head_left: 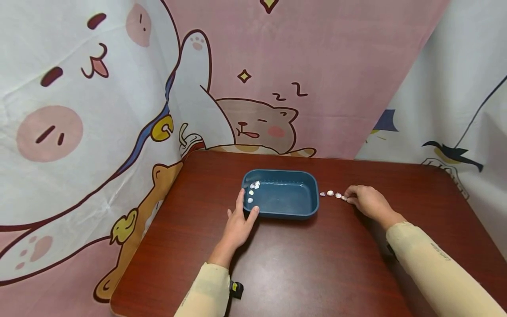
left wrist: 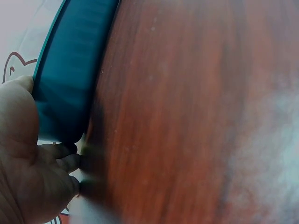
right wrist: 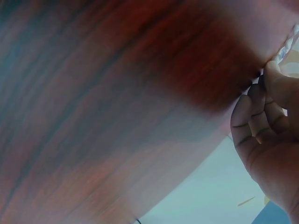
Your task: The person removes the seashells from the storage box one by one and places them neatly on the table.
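Note:
A dark blue rectangular plastic basin sits on the table. My left hand grips its near left corner, the thumb on the front side and the fingers along the left end; in the left wrist view the thumb touches the rim. Several small whitish seashells lie inside at the basin's left end. To the right of the basin, a short row of small white and purplish seashells lies on the table. My right hand pinches the shell at the row's right end between thumb and fingertips.
The reddish-brown wooden table has rounded corners. A cartoon-printed cloth hangs behind it and along both sides. A small dark device is strapped at the left wrist.

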{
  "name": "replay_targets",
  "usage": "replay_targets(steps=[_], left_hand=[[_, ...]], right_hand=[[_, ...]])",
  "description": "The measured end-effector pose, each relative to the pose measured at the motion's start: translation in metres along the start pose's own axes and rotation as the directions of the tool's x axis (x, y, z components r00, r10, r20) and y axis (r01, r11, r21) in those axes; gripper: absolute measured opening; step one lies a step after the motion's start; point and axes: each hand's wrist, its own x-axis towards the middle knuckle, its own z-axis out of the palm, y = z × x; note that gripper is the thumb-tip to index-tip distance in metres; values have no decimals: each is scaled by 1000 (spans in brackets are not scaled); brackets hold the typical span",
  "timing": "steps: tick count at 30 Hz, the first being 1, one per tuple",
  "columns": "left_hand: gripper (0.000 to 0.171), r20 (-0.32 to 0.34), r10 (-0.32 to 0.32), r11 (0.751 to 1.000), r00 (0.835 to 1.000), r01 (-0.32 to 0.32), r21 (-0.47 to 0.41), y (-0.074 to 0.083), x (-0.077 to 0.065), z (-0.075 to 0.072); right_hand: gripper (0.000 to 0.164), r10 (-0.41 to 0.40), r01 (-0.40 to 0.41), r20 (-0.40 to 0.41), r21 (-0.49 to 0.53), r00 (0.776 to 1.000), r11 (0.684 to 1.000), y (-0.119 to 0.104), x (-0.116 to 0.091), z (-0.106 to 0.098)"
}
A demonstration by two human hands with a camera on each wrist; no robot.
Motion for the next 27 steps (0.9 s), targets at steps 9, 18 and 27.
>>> replay_targets(steps=[9,18,27], left_hand=[[86,0,6,1000,1000,-6,1,-2,0,1],[84,-7,5,1000,1000,-5,-17,-2,0,-2],[87,-33,47,998,998,-49,-49,-8,-1,1]], right_hand=[[18,33,-34,17,25,999,999,-1,-4,-7],[28,71,-73,17,135,997,988,-36,10,-17],[22,-28,21,64,112,998,993,-89,25,23]])
